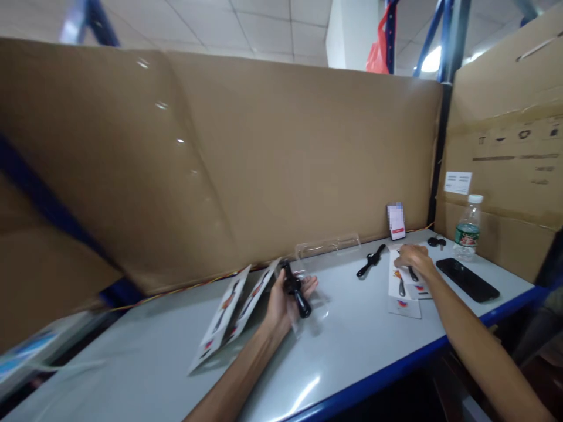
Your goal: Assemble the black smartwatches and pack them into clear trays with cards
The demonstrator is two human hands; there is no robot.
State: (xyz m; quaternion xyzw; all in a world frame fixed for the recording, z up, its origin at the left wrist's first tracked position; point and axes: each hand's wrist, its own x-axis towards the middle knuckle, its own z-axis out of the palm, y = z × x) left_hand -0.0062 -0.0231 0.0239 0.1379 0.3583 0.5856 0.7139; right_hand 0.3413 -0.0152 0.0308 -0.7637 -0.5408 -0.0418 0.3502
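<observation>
My left hand is palm up over the table, its fingers stretched out under a black-handled tool and its thumb along the side. Clear plastic shows around that tool. My right hand, fingers curled, is at the top of the printed cards, which lie overlapping on the table and show pictures of a dark-handled utensil. What its fingertips pinch is partly hidden. Between my hands lies a second black tool. Left of my left hand, two printed cards lean at a slant.
A clear plastic blister shell lies at the cardboard wall. On the right are a propped phone, keys, a water bottle and a black phone. The table's blue edge runs along the front.
</observation>
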